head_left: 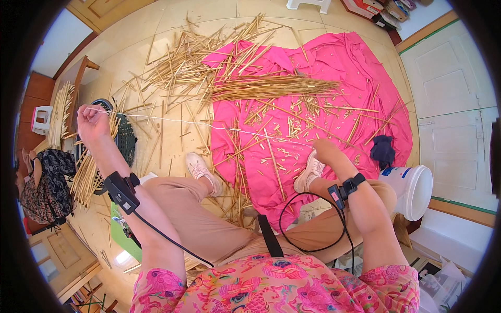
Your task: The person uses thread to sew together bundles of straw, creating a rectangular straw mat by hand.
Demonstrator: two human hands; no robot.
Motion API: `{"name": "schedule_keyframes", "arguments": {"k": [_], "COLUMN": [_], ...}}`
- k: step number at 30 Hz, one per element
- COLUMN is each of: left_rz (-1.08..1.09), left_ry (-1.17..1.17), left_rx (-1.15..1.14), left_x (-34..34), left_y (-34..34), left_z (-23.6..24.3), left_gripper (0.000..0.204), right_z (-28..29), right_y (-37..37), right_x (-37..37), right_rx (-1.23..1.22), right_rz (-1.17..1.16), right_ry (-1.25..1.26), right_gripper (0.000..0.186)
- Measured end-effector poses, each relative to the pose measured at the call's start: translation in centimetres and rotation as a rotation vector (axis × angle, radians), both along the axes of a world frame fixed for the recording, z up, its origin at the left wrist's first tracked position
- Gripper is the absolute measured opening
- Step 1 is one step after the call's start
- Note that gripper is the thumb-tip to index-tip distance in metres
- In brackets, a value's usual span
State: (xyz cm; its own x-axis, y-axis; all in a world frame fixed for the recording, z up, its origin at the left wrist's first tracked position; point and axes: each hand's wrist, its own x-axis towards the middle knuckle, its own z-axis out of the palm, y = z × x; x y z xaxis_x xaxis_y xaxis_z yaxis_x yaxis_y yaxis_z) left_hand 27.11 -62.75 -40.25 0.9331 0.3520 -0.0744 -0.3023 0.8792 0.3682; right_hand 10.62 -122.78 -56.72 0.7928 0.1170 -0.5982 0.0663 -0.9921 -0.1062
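A thin white string (180,120) stretches between my hands, sagging slightly above the floor and the pink cloth. Its left end is pinched in my left hand (93,124), raised at the far left with the fingers curled. My right hand (327,152) is closed on the other end, just over my right shoe; its fingertips are mostly hidden. Beyond the string, a long bundle of dry straw stalks (276,87) lies across the pink cloth (323,122). Short cut stalk pieces (297,125) are scattered in front of it.
Loose stalks (182,62) are heaped at the far left of the cloth. A white bucket (416,193) and a dark cloth (382,151) are at my right. At far left sits a person in dark patterned clothing (47,182), near more stalks (88,182).
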Motion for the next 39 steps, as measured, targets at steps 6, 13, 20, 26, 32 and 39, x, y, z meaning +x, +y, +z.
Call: {"name": "schedule_keyframes", "arguments": {"k": [6,13,20,26,32,39], "left_rz": [-0.196,-0.980,-1.006,-1.057,-0.958,-0.821], "left_ry": [0.063,0.145,0.234,0.248,0.253,0.324], "left_rx": [0.212,0.214,0.279,0.547,0.839,1.062], "left_x": [0.3,-9.9,-10.8,-10.7,-10.6,-9.9], "left_y": [-10.5,-29.6,-31.2,-31.2,-31.6,-31.1], "left_z": [0.3,-0.9,-1.3,-2.4,-3.2,-6.2], "left_gripper": [0.007,0.011,0.011,0.011,0.012,0.014], "right_z": [5.9,16.9,17.0,16.3,18.7,22.1], "right_y": [2.1,11.7,11.8,11.0,9.0,8.3], "right_x": [2.4,2.9,3.1,3.2,3.4,2.8], "right_rx": [0.115,1.106,1.172,1.285,1.530,1.610], "right_rz": [-0.083,-0.133,-0.076,-0.228,-0.415,-0.393], "right_ry": [-0.558,-0.882,-0.933,-0.871,-0.731,-0.816], "right_gripper": [0.049,0.042,0.027,0.007,0.003,0.007]}}
